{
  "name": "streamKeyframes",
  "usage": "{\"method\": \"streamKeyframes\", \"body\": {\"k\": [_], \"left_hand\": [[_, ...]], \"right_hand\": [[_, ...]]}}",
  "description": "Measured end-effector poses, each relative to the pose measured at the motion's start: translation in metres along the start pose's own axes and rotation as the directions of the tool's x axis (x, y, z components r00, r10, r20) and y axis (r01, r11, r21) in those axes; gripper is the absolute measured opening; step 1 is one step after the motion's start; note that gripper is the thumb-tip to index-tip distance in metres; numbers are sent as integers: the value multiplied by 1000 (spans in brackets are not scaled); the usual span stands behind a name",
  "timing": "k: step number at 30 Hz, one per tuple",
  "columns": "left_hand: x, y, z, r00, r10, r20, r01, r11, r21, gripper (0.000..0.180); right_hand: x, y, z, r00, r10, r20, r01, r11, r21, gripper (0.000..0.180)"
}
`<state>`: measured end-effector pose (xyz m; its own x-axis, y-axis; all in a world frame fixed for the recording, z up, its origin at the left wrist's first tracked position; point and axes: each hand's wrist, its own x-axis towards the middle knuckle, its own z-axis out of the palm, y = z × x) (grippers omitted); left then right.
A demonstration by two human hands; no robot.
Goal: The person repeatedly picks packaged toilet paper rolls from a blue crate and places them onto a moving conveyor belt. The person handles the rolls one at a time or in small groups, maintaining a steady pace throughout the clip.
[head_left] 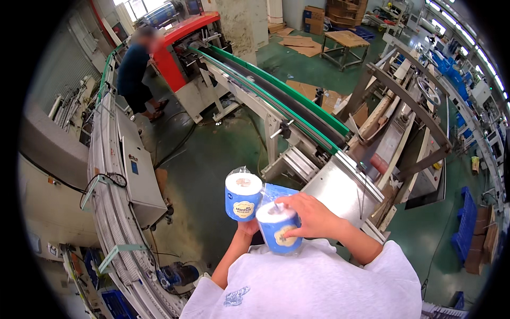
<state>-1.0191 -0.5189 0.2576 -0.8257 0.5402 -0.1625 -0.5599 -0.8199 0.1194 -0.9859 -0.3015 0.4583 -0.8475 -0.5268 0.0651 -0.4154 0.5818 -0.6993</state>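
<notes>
Mostly hidden, the left hand (248, 227) shows only a little of itself under the left roll (242, 204), white in a blue wrapper, and how far its fingers are closed I cannot tell. The right hand (313, 213) is curved around the right roll (277, 232), thumb on the front of the wrapper and fingers over the top edge, spread as wide as the roll and covering its right side. Both rolls are up in front of the shirt (313, 276), side by side, with clear film bunched on top. Behind them a blue piece (280, 190) shows only in part; what it is I cannot make out. Just beyond the right hand lies the steel plate (340, 189) at the end of the belt (276, 101), its near edge partly behind the forearm. Leftward, floor (199, 159) stretches to the curved track (114, 212), leaving room beside the left arm; the dark rim cuts off the track's far side
</notes>
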Motion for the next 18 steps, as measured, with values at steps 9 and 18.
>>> {"method": "streamKeyframes", "body": {"k": [9, 18], "left_hand": [[61, 145, 7, 963, -217, -157, 214, 976, -33, 60], [113, 231, 4, 953, -297, -55, 296, 955, -27, 71]], "right_hand": [[136, 26, 9, 966, -78, 248, 34, 984, 176, 47], [187, 155, -25, 933, 354, -69, -161, 579, 799, 50]]}}
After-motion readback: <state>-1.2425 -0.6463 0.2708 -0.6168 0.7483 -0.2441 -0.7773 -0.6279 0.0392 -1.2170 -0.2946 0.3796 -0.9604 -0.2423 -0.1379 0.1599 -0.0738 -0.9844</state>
